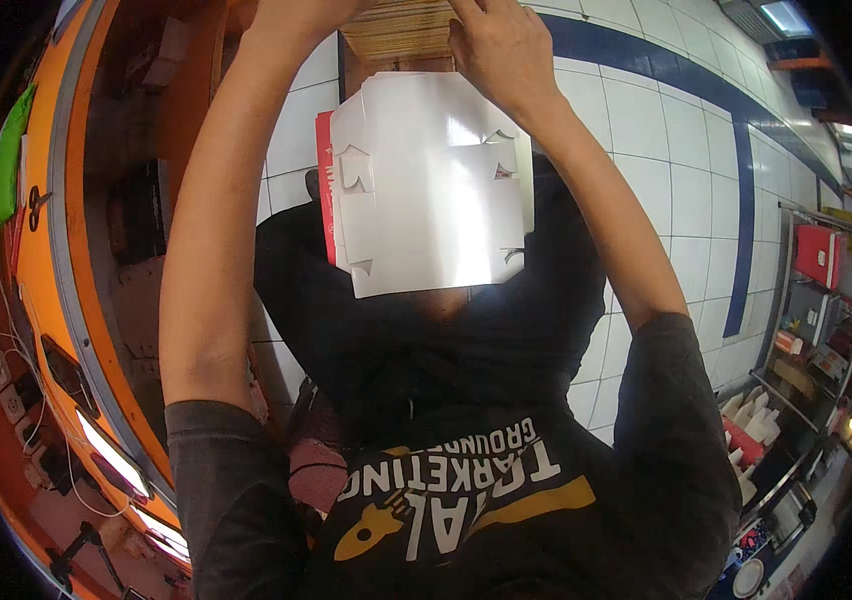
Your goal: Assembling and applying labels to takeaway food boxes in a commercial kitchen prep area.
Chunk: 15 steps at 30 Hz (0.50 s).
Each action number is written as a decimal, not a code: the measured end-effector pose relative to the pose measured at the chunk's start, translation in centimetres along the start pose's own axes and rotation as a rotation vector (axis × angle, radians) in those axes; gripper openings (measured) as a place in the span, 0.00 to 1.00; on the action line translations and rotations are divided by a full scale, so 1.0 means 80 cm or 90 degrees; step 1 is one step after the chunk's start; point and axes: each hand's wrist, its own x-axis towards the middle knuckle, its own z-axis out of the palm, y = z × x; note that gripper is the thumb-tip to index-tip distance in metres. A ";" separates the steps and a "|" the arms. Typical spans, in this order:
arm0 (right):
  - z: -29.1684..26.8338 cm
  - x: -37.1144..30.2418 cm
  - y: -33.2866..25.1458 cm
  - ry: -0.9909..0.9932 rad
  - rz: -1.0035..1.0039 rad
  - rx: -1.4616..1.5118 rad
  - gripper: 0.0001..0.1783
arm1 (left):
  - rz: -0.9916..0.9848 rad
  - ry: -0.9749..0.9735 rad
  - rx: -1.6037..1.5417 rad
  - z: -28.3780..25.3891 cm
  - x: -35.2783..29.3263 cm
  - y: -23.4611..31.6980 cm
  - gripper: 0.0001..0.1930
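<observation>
Flat white cardboard box blank (431, 190) in the upper centre of the frame, glossy, unfolded, with cut tabs and slots on its left and right sides, and a red edge (325, 185) showing along its left side. Hanging below a stack of brown cardboard sheets (401, 28) at the top centre edge, its upper edge just beside that stack. Right hand (501, 45) at the top centre right, fingers curled down onto the blank's top edge and the stack; exact grip hidden, so cannot tell how firmly closed. Left hand (296, 12) at the top edge left of centre, mostly cut off by the frame; impossible to tell whether open or closed, or what it holds. Both forearms running up from the lower half of the frame on either side of the blank. Dark T-shirt (466, 480) with white and yellow print filling the lower centre. White tiled floor (646, 130) with a blue stripe (741, 200) behind, toward the upper right. Orange desk (41, 260) curving down the left side, carrying scissors (38, 205) and a green cloth (8, 160) at the upper left. Metal shelf rack (811, 300) with a red box (818, 255) at the right.
</observation>
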 end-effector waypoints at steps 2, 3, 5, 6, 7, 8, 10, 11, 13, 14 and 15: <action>-0.001 0.000 0.000 0.006 -0.006 -0.002 0.26 | -0.001 0.006 -0.005 0.000 0.000 0.000 0.18; -0.002 0.000 0.000 0.014 -0.006 0.003 0.25 | -0.002 0.007 -0.004 0.000 0.000 0.000 0.18; -0.003 0.002 0.000 0.022 -0.005 0.007 0.25 | -0.007 -0.001 -0.003 0.000 0.000 0.001 0.18; -0.004 0.003 0.000 0.004 -0.003 -0.009 0.26 | -0.006 0.000 -0.003 0.000 0.000 0.001 0.18; -0.005 0.004 0.000 -0.015 0.000 -0.024 0.26 | -0.009 -0.004 0.002 0.000 0.000 0.001 0.18; -0.006 0.004 0.000 -0.014 0.000 -0.024 0.26 | -0.011 -0.008 0.008 0.000 0.000 0.001 0.18; -0.008 0.006 -0.001 0.040 -0.019 0.002 0.28 | -0.008 -0.001 0.005 -0.001 -0.001 0.000 0.18; -0.009 0.006 -0.001 0.040 -0.019 0.002 0.28 | -0.004 0.005 0.001 -0.001 -0.001 0.000 0.18; -0.011 0.007 -0.002 0.075 -0.034 0.036 0.28 | -0.009 -0.007 -0.002 -0.002 -0.001 0.000 0.18; -0.012 0.007 -0.003 0.075 -0.034 0.036 0.28 | -0.013 -0.020 -0.006 -0.002 -0.001 0.001 0.18; -0.013 0.008 -0.004 0.066 -0.028 0.032 0.28 | -0.013 -0.020 -0.006 -0.003 -0.001 0.001 0.18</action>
